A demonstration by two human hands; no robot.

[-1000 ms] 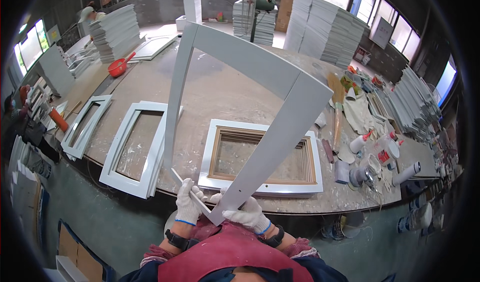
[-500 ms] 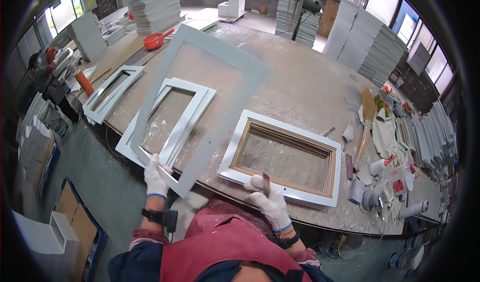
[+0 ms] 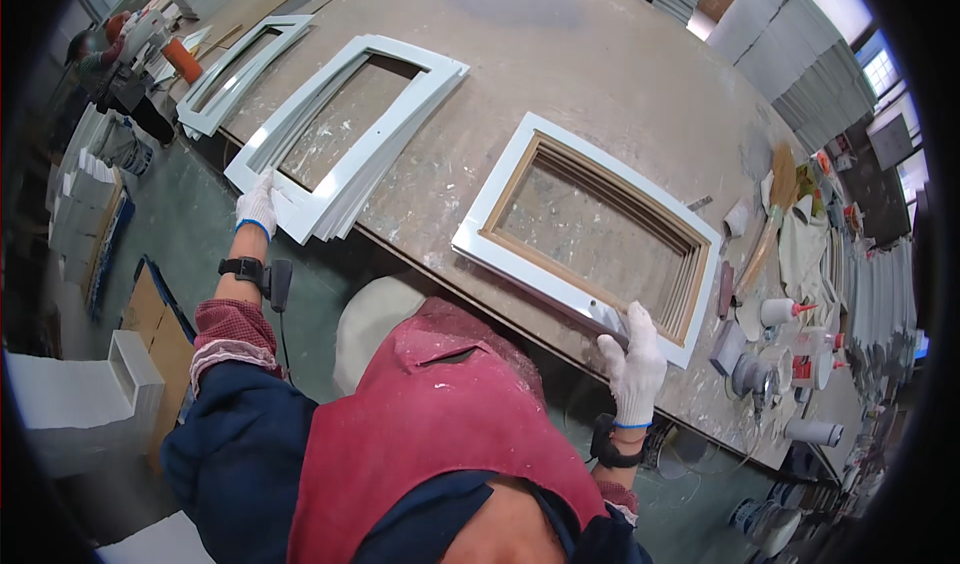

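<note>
the left hand (image 3: pixel 257 204) rested on the near-left corner of the middle stack of white frames (image 3: pixel 365 154); watching remotely, i couldn't tell whether its fingers pinched the top frame or merely lay on it. that stack's near end jutted past the table (image 3: pixel 600 74), its layers fanned unevenly, so a downward press there could, i judged, tip or slide frames to the floor (image 3: pixel 180 239). the right hand (image 3: pixel 638 364), thumb and fingers spread, was at the near rail of the brown-lined stack (image 3: pixel 500 186); a knock might skew its layers. the left arm reached outward; the right forearm rose nearly straight from below.
</note>
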